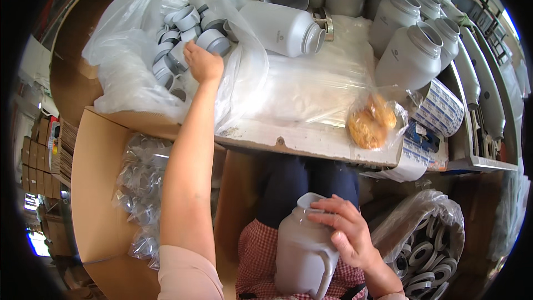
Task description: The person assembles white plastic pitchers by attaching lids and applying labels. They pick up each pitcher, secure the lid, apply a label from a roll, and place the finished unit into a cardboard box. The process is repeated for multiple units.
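Note:
My left hand [205, 62] reaches across the table into a plastic bag [133, 39] of grey cup-shaped caps [186, 18]. Its fingers are bent against one grey cap [177, 55]; how far they wrap round it is partly hidden. On my lap, a grey plastic jug [302, 250] stands slightly tilted, mouth up and without a lid, its handle toward me. My right hand [347, 228] steadies it, fingers stretched over the neck and shoulder, thumb apart on the near side.
More grey jugs [411, 55] stand at the back right, and one lies on its side [277, 28]. Bagged food [372, 122] sits by the table's front edge. A cardboard box [105, 189] of wrapped pieces is left; a bag of grey rings [425, 255] is right.

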